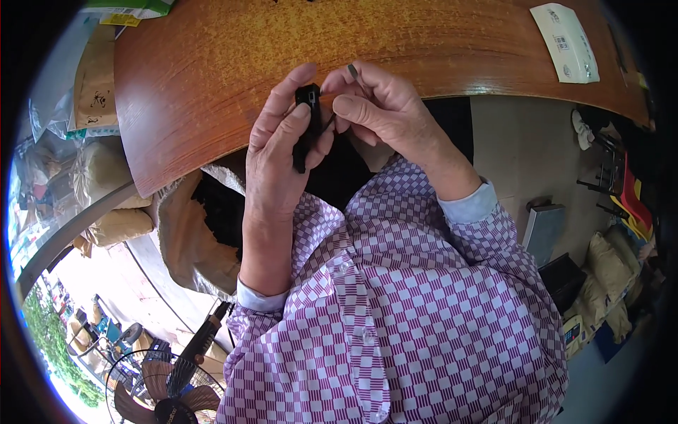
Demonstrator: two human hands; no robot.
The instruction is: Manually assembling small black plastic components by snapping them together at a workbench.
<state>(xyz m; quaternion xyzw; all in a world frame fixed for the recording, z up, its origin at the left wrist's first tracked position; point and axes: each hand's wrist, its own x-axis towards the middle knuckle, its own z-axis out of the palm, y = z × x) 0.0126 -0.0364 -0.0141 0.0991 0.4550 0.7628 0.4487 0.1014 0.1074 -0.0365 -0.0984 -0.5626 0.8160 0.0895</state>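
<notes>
Just past the table's near edge, my left hand [277,138] is closed around a small black plastic part [308,99]. The part is long and blocky, stands nearly upright between thumb and fingers, and shows a small slot near its top. Close to its right side, my right hand [385,106] pinches a thin, dark, stick-like tool [352,71] between thumb and fingers. One greyish-green end pokes up above the fingers. The tool's lower end comes close to the black part; whether they touch I cannot tell. Fingers cover most of the tool.
A curved wooden table [212,78] spans the top, with a white printed packet [566,44] at its far right. Below its left edge stands an open sack [176,233] with dark contents. A fan [166,385] is at the lower left; cushions [606,261] lie at the right.
</notes>
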